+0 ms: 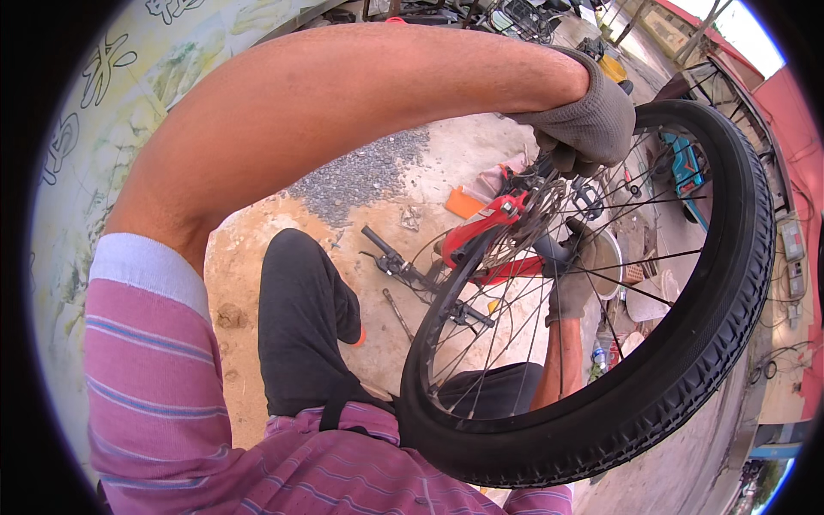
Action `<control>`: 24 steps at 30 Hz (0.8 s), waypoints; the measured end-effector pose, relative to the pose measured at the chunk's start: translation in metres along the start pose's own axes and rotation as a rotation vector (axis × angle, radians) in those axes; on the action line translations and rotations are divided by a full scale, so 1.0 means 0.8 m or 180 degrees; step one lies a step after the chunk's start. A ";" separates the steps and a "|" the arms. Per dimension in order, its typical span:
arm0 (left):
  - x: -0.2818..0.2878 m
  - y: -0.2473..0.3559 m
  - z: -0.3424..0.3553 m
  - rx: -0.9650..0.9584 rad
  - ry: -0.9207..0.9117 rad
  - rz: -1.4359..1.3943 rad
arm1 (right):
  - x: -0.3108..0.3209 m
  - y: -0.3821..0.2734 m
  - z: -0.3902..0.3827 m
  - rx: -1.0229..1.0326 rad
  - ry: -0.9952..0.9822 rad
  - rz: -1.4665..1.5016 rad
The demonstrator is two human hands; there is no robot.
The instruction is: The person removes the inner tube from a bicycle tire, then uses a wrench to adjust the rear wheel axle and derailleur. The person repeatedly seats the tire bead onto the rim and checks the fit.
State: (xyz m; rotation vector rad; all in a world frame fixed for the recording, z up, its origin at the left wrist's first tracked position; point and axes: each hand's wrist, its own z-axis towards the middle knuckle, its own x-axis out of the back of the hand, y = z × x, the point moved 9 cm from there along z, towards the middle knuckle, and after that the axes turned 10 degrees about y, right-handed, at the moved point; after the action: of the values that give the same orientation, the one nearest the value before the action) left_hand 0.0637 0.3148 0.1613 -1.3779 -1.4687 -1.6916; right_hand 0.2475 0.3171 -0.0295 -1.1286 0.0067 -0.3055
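Observation:
A bicycle wheel with a black knobbly tyre (592,438) and thin dark spokes fills the right of the view, tilted, beside a red bicycle frame (485,225). My left arm reaches across the top. My left hand (596,129), in a grey glove, has its fingers curled down near the hub, and what they grip is hidden. Behind the spokes, my right hand (573,279), also gloved, closes round a dark part of the frame beside the red tube. The handlebar (399,262) lies low, near the ground, between my knees.
Grey gravel (356,180) lies on the concrete ahead. An orange piece (466,202) is beyond the frame. A white bucket (608,257) and a teal tool case (684,167) stand to the right. A painted wall (129,103) is on the left.

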 end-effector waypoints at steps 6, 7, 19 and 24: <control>-0.004 0.006 0.002 -0.0084 -0.0081 0.0061 | 0.001 0.011 0.000 -0.0197 0.0000 0.0138; -0.007 0.008 0.004 -0.0134 -0.0159 0.0131 | 0.000 0.009 -0.001 -0.0113 -0.0008 0.0054; -0.023 -0.025 0.067 0.0170 0.0434 -0.1857 | -0.003 0.018 0.000 -0.0385 -0.0026 0.0203; -0.050 -0.017 0.057 -0.0472 0.0511 -0.4589 | -0.003 0.008 -0.001 -0.0503 0.0024 0.0254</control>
State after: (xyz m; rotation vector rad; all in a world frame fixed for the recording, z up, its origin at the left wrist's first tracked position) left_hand 0.0822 0.3516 0.1149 0.0230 -2.4765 -2.5805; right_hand 0.2470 0.3196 -0.0359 -1.2807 0.0834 -0.2411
